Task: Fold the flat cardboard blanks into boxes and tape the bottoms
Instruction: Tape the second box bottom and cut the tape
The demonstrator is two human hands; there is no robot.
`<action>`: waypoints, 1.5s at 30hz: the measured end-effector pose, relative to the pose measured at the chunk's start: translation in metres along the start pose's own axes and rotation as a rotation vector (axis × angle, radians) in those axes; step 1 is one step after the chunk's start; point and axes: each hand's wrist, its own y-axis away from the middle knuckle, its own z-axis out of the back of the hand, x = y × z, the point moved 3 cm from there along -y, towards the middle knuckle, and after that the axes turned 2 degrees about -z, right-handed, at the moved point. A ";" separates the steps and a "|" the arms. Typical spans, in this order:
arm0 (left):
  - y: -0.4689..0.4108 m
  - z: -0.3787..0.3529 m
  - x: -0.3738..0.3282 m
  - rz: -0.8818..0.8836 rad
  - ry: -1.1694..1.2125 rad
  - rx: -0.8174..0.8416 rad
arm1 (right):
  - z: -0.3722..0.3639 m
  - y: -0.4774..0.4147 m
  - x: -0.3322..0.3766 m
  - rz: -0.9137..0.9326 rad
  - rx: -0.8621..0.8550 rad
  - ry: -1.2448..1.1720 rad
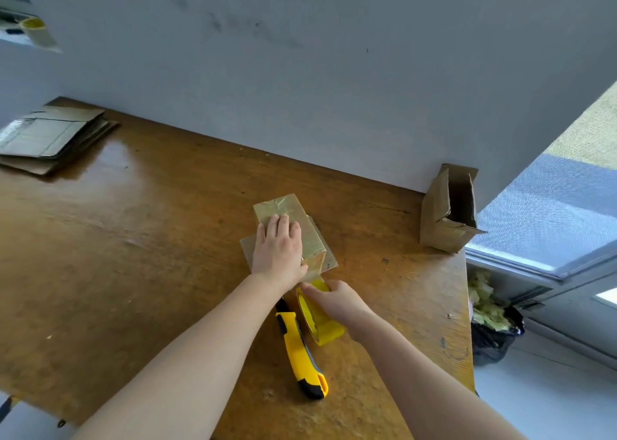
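Box (pixel 283 207) sits mid worktop (pixel 150 256), taped face up. Left hand (pixel 278 249) lies flat on it, fingers (pixel 283 222) straight, pressing. Right hand (pixel 340 301), just nearer than the box, has fingers clamped on the yellow tape roll (pixel 325 331). Knife (pixel 300 349) lies beside the roll. Flat blanks (pixel 50 137) are far left of the box; second box (pixel 437 219) to its right.

Left hand (pixel 278 249): palm down, fingers straight and close together, pressing flat on box (pixel 280 206). Wrist straight. Left forearm bare, enters from lower left, angled up and right. Right hand (pixel 337 301): knuckles up, fingers and thumb curled round tape roll (pixel 322 326), gripping it. Sits just behind left wrist, to its right. Right forearm bare, enters from lower right. Forearms converge toward hands. Cannot tell if hands touch.
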 end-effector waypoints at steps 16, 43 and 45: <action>0.043 -0.004 0.030 0.398 1.035 -0.439 | -0.001 0.007 -0.016 0.002 0.090 -0.220; 0.060 -0.013 0.045 0.819 1.490 0.069 | -0.061 0.025 -0.036 0.222 0.038 0.717; 0.058 -0.011 0.050 0.792 1.458 0.031 | -0.067 0.026 -0.034 0.309 0.007 0.900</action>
